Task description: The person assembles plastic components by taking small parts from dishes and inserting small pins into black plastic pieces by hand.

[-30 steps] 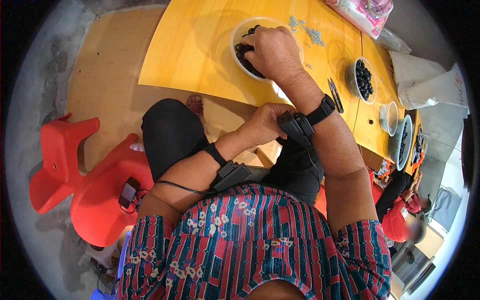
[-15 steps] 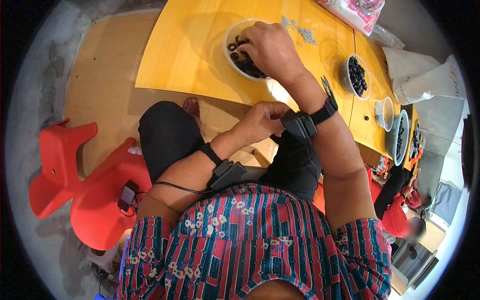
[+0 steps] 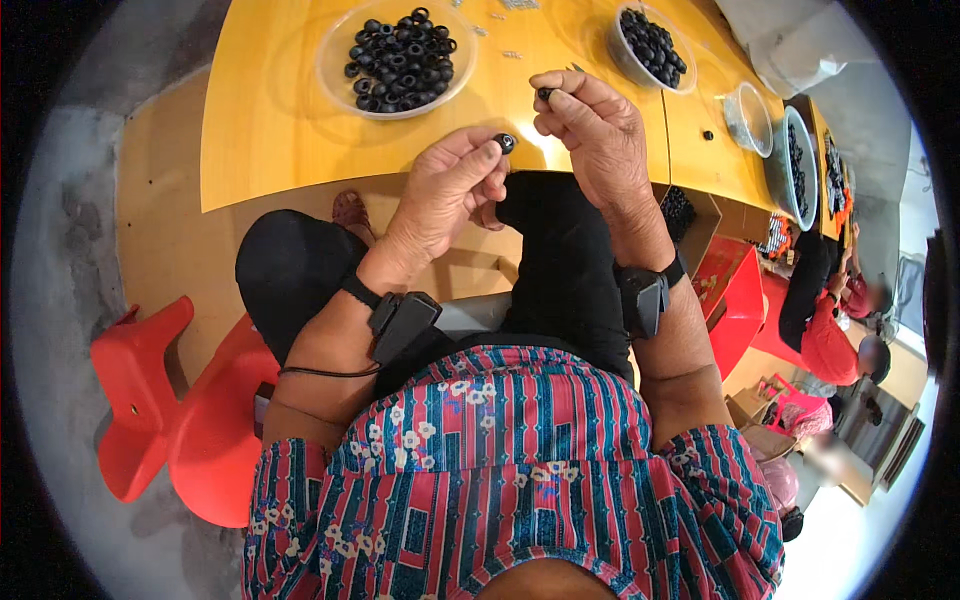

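At the table's near edge, my left hand (image 3: 438, 192) pinches a small round black piece (image 3: 505, 143) with a pale spot on its face. Just to its right and a little higher, my right hand (image 3: 606, 140) grips another small black ring-like piece (image 3: 544, 94) between thumb and fingertips. The two pieces are apart. Behind my left hand stands a clear plastic bowl (image 3: 335, 88) of loose black rings (image 3: 405, 62). A few small silvery metal parts (image 3: 512, 54) lie on the yellow table (image 3: 270, 120) past my hands.
Farther right are a bowl of black pieces (image 3: 655, 50), a clear tub (image 3: 748, 120), a blue-green basin (image 3: 792, 165) and a lone black piece (image 3: 708, 135). A red chair (image 3: 140, 400) stands on the left. Other people (image 3: 835, 335) sit at far right.
My right hand has come out of the bowl, back toward me, with a black piece. My left hand has risen to the table edge. The view has shifted.
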`<control>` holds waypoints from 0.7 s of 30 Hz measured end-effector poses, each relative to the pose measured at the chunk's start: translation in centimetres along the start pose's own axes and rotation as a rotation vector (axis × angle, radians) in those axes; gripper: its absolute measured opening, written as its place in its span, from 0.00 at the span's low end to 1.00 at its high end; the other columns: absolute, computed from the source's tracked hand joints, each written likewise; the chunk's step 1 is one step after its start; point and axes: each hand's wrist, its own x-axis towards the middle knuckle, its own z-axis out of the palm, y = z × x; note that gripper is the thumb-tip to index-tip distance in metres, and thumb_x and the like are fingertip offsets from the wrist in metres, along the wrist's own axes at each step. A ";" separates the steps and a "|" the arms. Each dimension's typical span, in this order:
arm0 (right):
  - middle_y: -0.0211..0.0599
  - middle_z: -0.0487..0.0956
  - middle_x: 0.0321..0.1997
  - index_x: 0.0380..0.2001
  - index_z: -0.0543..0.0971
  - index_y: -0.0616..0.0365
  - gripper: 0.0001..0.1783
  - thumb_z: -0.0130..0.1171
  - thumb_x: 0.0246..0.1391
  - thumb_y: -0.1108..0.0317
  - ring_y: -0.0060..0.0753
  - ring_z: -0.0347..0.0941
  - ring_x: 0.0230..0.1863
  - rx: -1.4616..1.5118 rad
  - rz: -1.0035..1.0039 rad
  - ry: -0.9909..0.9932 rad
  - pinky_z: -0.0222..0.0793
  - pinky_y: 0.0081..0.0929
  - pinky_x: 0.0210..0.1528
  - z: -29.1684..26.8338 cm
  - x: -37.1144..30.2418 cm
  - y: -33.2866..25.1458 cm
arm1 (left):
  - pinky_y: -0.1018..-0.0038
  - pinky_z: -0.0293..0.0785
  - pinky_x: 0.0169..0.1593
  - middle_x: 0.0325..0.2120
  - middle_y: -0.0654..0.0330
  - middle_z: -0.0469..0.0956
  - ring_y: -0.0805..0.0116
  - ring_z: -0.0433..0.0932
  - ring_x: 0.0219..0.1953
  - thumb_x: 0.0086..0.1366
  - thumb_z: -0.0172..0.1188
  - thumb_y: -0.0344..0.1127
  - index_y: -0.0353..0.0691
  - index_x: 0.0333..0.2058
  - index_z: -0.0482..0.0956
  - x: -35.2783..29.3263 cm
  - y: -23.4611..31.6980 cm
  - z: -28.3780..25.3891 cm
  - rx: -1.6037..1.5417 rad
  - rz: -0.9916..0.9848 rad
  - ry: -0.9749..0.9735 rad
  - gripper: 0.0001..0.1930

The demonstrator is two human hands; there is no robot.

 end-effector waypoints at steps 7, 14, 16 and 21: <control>0.31 0.79 0.31 0.40 0.79 0.63 0.12 0.58 0.50 0.75 0.18 0.70 0.27 0.100 0.074 0.053 0.69 0.15 0.34 -0.1 -2.2 1.5 | 0.82 0.71 0.33 0.26 0.66 0.72 0.79 0.70 0.27 0.64 0.55 0.37 0.38 0.42 0.73 0.4 -0.6 0.2 0.002 0.054 -0.029 0.12; 0.34 0.79 0.30 0.40 0.78 0.64 0.12 0.57 0.50 0.77 0.20 0.71 0.28 0.300 0.135 0.008 0.70 0.16 0.34 0.4 -2.9 2.2 | 0.83 0.72 0.32 0.24 0.67 0.72 0.79 0.72 0.25 0.64 0.55 0.38 0.38 0.42 0.73 -0.5 -0.3 0.4 0.018 0.066 -0.005 0.11; 0.34 0.79 0.30 0.40 0.78 0.65 0.12 0.56 0.50 0.77 0.20 0.72 0.28 0.313 0.120 -0.013 0.70 0.17 0.34 0.5 -3.0 2.2 | 0.83 0.72 0.32 0.24 0.67 0.72 0.79 0.72 0.25 0.63 0.55 0.37 0.39 0.41 0.73 -0.5 -0.4 0.6 0.009 0.065 -0.015 0.11; 0.32 0.78 0.29 0.40 0.77 0.66 0.12 0.56 0.50 0.78 0.19 0.71 0.28 0.245 0.113 -0.013 0.69 0.16 0.34 0.9 -3.1 1.9 | 0.82 0.72 0.32 0.24 0.67 0.72 0.79 0.71 0.26 0.63 0.55 0.37 0.39 0.41 0.73 -0.4 -0.2 0.4 0.000 0.093 -0.013 0.11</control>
